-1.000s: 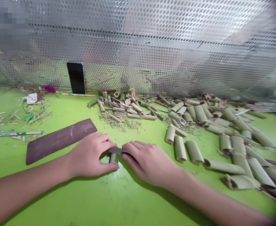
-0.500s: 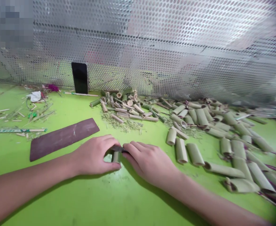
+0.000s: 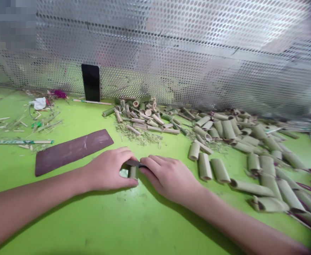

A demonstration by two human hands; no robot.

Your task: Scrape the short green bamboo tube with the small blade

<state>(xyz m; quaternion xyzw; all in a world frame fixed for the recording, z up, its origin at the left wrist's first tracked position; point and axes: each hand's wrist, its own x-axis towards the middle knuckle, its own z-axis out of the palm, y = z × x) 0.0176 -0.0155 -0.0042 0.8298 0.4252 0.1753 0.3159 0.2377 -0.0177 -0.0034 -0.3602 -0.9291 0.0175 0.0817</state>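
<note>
My left hand [image 3: 109, 171] is curled around a short green bamboo piece [image 3: 132, 172] that stands on the green table [image 3: 123, 223]. My right hand [image 3: 171, 177] presses a dark blade [image 3: 134, 163] flat across the top of that piece, fingers laid over the blade. Both hands meet at the middle of the table, close to me. The lower part of the piece is hidden behind my left thumb.
A dark brown flat strip [image 3: 73, 150] lies left of my hands. A black phone [image 3: 91, 82] leans on the perforated metal screen [image 3: 171, 53]. Thin bamboo offcuts [image 3: 142, 117] are heaped behind, and several thicker bamboo tubes [image 3: 240, 148] spread to the right. Scraps [image 3: 25, 124] litter the far left.
The hands have stayed on the piece and blade; the view has shifted slightly, and the hands sit a little further right and down in the frame.
</note>
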